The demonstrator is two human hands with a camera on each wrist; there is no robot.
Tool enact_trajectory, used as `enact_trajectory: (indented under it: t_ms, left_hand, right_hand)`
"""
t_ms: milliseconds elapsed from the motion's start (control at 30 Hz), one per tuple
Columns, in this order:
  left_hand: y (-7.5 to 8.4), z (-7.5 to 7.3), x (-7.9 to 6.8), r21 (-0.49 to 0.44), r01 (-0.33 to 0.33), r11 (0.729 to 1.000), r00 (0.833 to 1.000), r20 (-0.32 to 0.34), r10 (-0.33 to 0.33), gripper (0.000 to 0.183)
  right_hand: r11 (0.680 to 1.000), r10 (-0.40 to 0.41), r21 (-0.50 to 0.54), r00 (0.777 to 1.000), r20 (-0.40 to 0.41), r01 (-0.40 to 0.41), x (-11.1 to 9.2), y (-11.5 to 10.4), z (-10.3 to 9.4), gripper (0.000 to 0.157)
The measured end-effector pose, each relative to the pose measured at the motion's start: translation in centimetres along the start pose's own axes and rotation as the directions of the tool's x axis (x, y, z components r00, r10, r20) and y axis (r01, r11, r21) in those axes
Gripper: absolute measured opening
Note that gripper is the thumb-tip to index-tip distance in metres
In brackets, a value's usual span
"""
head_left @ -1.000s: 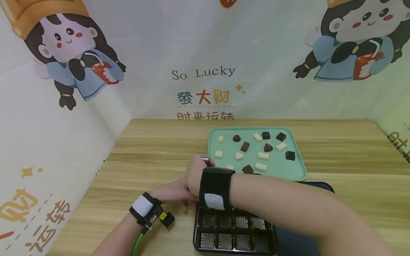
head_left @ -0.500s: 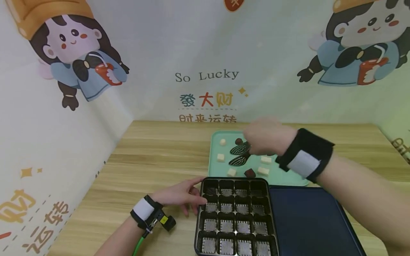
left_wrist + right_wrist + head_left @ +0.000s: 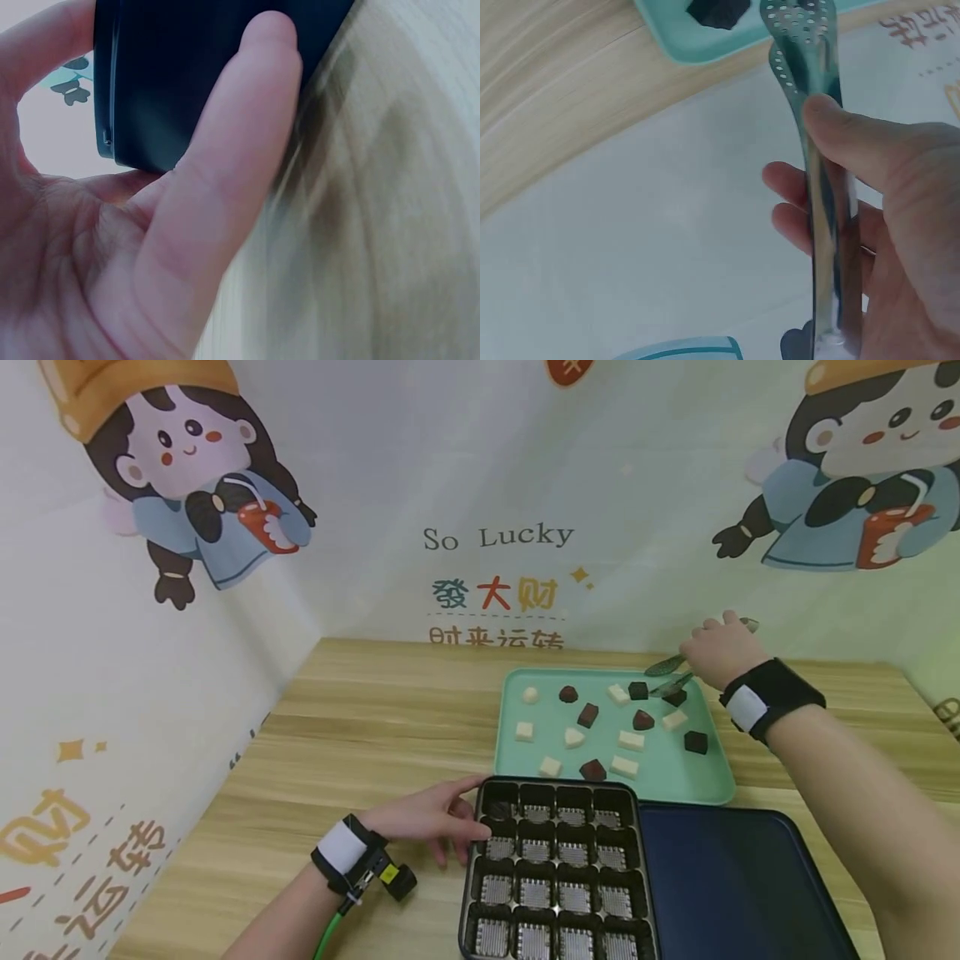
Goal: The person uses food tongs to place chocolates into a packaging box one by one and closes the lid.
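Note:
My left hand (image 3: 427,817) holds the far left corner of a black divided tray (image 3: 551,867), index finger at the far edge and thumb against the left side. The left wrist view shows the thumb (image 3: 225,165) lying along the tray's dark outer wall (image 3: 165,82). A dark piece (image 3: 501,811) sits in the far left compartment. My right hand (image 3: 722,650) grips metal tongs (image 3: 826,225) with perforated spoon-like ends, which stand apart. These ends are over the far right of a mint-green tray (image 3: 708,781), one overlapping a dark chocolate (image 3: 675,698) in the head view.
Several white and brown chocolates (image 3: 588,716) lie spread over the green tray, with another dark chocolate (image 3: 696,742) near its right side. A dark blue flat lid-like panel (image 3: 738,877) lies right of the divided tray. A printed cloth (image 3: 375,568) hangs behind the wooden table (image 3: 360,710).
My right hand, with the tongs, has gone from the divided tray's far left corner across to the green tray's far right. My left hand stays at the divided tray; the head view shifts slightly.

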State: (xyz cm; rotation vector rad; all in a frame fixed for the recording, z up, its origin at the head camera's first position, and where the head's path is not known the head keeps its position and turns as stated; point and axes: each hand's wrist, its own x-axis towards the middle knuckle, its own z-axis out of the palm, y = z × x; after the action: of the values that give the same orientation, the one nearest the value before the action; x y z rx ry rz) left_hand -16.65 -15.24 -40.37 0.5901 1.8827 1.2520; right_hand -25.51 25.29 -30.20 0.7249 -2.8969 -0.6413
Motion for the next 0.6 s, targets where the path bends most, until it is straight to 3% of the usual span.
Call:
enact_trajectory:
  t_ms: [433,600]
  left_hand:
    - [0.3,0.2,0.0,-0.003,-0.006,1.000,1.000,0.005,0.006,0.085]
    - [0.2,0.0,-0.3,-0.004,-0.005,1.000,1.000,-0.002,0.005,0.086]
  right_hand:
    - [0.991,-0.033,-0.125,0.996,0.080,0.043,2.6,-1.6,-0.4,0.016]
    - [0.990,-0.039,-0.135,0.997,0.059,0.047,2.8,-1.9,-0.6,0.016]
